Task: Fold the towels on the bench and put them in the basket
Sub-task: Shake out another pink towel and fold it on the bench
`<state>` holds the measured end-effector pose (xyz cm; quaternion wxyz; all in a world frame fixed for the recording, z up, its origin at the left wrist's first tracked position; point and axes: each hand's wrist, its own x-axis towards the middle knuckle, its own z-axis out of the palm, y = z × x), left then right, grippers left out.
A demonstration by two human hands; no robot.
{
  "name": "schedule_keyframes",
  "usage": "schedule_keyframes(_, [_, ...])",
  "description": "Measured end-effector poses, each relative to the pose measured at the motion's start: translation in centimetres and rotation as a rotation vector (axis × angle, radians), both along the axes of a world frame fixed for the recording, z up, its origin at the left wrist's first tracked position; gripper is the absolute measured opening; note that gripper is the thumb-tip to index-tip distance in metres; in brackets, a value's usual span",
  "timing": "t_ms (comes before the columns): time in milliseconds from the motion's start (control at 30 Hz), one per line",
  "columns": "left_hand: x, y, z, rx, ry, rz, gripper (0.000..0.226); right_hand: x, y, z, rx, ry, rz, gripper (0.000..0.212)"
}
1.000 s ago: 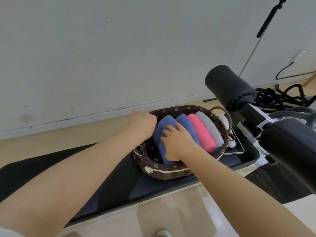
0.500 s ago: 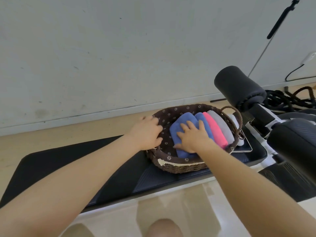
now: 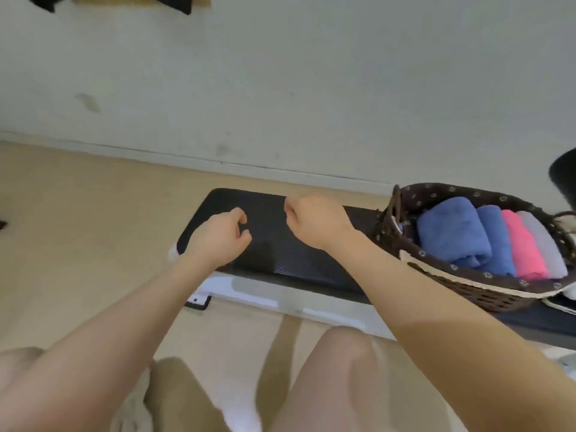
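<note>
A brown wicker basket (image 3: 486,293) stands on the right part of the black bench (image 3: 280,257). Inside it lie several folded towels side by side: a large blue one (image 3: 452,232), a second blue one (image 3: 494,240), a pink one (image 3: 520,249) and a grey one (image 3: 544,244). My left hand (image 3: 218,240) and my right hand (image 3: 314,222) hover over the bare left part of the bench pad, well left of the basket. Both have loosely curled fingers and hold nothing.
A black padded roller (image 3: 564,173) pokes in at the right edge beyond the basket. The bench's white frame (image 3: 249,291) runs along its near side. My knees (image 3: 336,369) are below it. A pale wall and wooden floor lie behind.
Both hands left the basket and the blue towel and moved left over the bench pad. The view swung left, so the basket now sits at the right.
</note>
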<state>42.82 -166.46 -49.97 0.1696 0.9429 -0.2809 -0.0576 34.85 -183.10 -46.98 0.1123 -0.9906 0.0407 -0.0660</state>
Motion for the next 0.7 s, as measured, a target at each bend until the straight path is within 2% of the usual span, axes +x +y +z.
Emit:
schedule_keyframes(100, [0.3, 6.6, -0.1, -0.042, 0.095, 0.178, 0.035, 2.7, 5.9, -1.2, 0.018, 0.152, 0.133, 0.024])
schedule_keyframes(300, [3.1, 18.8, -1.1, -0.149, 0.167, 0.504, 0.033, 8.4, 18.8, -3.8, 0.080, 0.357, 0.362, 0.028])
schedule_keyframes(433, [7.2, 27.3, -3.2, -0.323, 0.186, 0.714, 0.031, 15.6, 29.3, -5.8, 0.136, 0.440, 0.457, 0.044])
schedule_keyframes(567, [12.2, 38.7, -4.1, -0.568, 0.228, 0.978, 0.027, 22.6, 42.0, -7.2, 0.069, 0.507, 0.564, 0.043])
schedule_keyframes(633, [12.9, 45.2, -3.1, -0.731, 0.263, 1.143, 0.021, 24.6, 48.1, -6.1, 0.012, 0.566, 0.634, 0.040])
schedule_keyframes(700, [12.0, 51.3, -0.6, -0.811, 0.289, 1.260, 0.014, 25.5, 53.8, -3.2, -0.052, 0.610, 0.728, 0.039])
